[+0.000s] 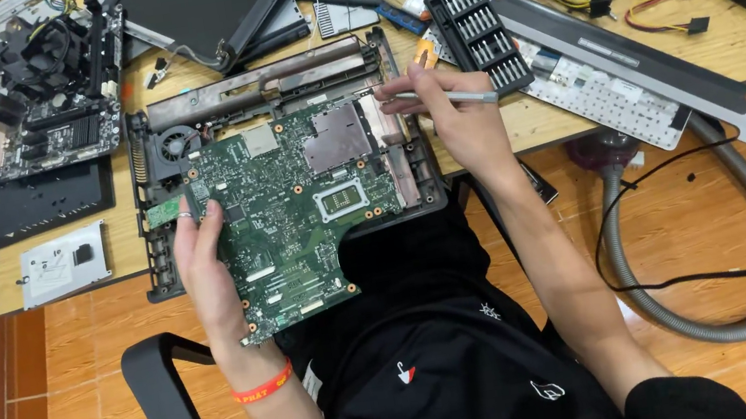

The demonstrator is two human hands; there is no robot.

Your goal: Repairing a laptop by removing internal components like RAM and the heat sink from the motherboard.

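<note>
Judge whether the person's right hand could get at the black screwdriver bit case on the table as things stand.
Probably yes. The right hand holds a slim silver tool beside the bit case, with nothing between them, though the hand is occupied with the tool.

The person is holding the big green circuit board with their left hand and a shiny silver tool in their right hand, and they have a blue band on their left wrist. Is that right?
Almost. The wristband is red-orange, not blue, as the head view shows. The rest holds: the left hand grips the green circuit board, and the right hand holds the silver tool.
</note>
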